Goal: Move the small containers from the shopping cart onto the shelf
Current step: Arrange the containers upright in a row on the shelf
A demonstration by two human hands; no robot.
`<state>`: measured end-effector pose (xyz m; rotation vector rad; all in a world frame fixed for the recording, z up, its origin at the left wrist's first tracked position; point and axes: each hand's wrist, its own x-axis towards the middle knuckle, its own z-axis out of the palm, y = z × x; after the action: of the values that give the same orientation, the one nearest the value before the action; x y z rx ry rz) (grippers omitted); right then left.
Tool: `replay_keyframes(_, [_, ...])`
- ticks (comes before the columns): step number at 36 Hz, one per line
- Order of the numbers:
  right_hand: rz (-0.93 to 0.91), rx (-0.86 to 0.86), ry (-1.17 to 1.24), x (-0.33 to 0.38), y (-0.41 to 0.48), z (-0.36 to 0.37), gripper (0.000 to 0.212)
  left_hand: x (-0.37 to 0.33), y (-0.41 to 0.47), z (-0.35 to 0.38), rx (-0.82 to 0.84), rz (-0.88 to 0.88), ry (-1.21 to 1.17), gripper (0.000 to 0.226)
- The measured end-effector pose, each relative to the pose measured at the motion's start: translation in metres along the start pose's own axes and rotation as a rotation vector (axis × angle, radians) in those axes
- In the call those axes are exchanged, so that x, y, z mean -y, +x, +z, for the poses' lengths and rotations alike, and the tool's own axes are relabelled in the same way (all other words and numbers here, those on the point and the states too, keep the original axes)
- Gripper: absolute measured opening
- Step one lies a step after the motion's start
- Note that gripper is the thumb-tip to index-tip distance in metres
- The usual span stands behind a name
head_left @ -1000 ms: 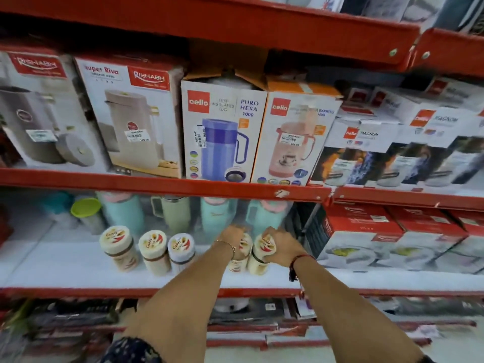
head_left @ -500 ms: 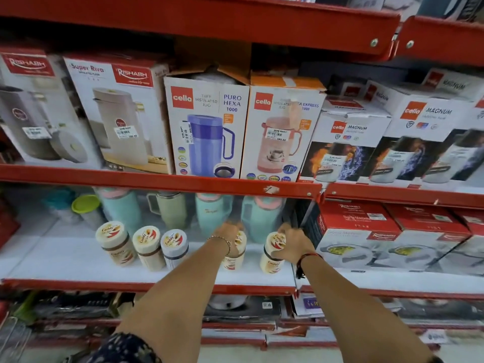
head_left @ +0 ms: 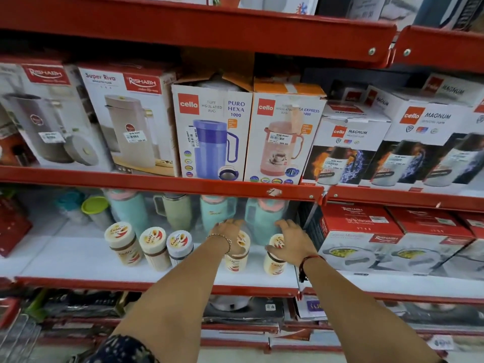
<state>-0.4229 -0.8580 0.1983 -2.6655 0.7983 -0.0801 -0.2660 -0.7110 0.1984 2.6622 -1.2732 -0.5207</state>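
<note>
**Counted on the shelves**

Five small Caddy containers stand on the white shelf (head_left: 78,260): three in a row at left (head_left: 123,243) (head_left: 154,247) (head_left: 180,247); two more to their right (head_left: 237,258) (head_left: 273,262); two hands reach in, the left hand (head_left: 227,227) and the right hand (head_left: 293,241); four pastel jugs stand far behind; one green-lidded tumbler (head_left: 95,210) at far left; on the shelf above, two Rishabh boxes and two Cello jug boxes (head_left: 212,132) (head_left: 284,134).

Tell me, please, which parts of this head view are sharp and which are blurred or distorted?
Head view: the Cello Puro Hexa jug box reads sharply; the teal flasks behind the hands sit soft and hazy; the red shelf edges bow from wide-angle distortion; bottom corners smear.
</note>
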Motion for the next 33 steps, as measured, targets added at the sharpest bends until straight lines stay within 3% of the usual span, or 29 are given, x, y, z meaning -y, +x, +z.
replay_keyframes(9, [-0.085, -0.055, -0.091, 0.064, 0.012, 0.002, 0.068, 0.068, -0.026, -0.039, -0.065, -0.007, 0.127, 0.097])
replay_keyframes(19, [-0.189, 0.043, -0.087, 0.176, 0.03, 0.038, 0.061, 0.17, -0.058, -0.068, -0.007, -0.114, 0.17, 0.103])
replay_keyframes(27, [-0.138, 0.296, 0.022, 0.223, 0.041, 0.081, 0.084, 0.21, -0.053, -0.061, 0.019, -0.232, 0.3, 0.081])
replay_keyframes(30, [-0.129, 0.339, 0.04, 0.232, 0.044, 0.092, 0.082, 0.218, -0.046, -0.054, -0.009, -0.256, 0.356, 0.051])
replay_keyframes(33, [-0.117, 0.343, 0.05, 0.238, 0.046, 0.101, 0.079, 0.217, -0.044, -0.052, 0.028, -0.249, 0.414, 0.05])
